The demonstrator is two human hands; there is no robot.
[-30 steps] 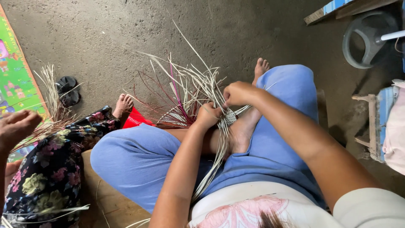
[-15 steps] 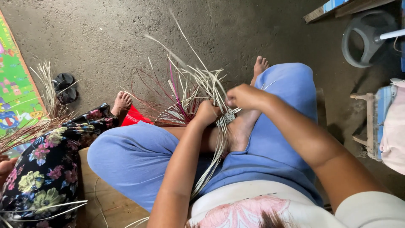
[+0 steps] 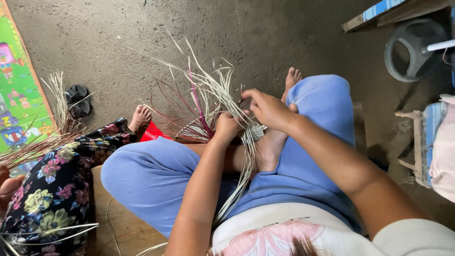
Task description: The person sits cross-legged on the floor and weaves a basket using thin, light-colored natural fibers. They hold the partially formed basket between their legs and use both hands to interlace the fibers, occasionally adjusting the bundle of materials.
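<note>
Head view, looking straight down into the lap: both hands are busy at the centre of the frame. The left hand (image 3: pixel 227 125) is curled into a fist around a bundle of pale straw strips (image 3: pixel 213 95), pressing them against the small woven piece (image 3: pixel 251 134) that sits just above the crossed bare foot (image 3: pixel 270 147). The right hand (image 3: pixel 268 109) comes in from the right, fingers bent and pinching a strip at the weave's top edge.

Now the risks. Loose ends fan up and out toward the upper middle, some reddish ones mixed in; if that left grip slackens, I'd judge the bundle could splay and the finished rows loosen. A hard tug from the right hand might crease or snap a dry strip. Long tails hang down between the blue-trousered legs (image 3: pixel 156 175) and could snag under the foot. At lower left, another person in a floral garment (image 3: pixel 52 189) handles their own straw (image 3: pixel 57 123) close by, so stray ends could tangle.
</note>
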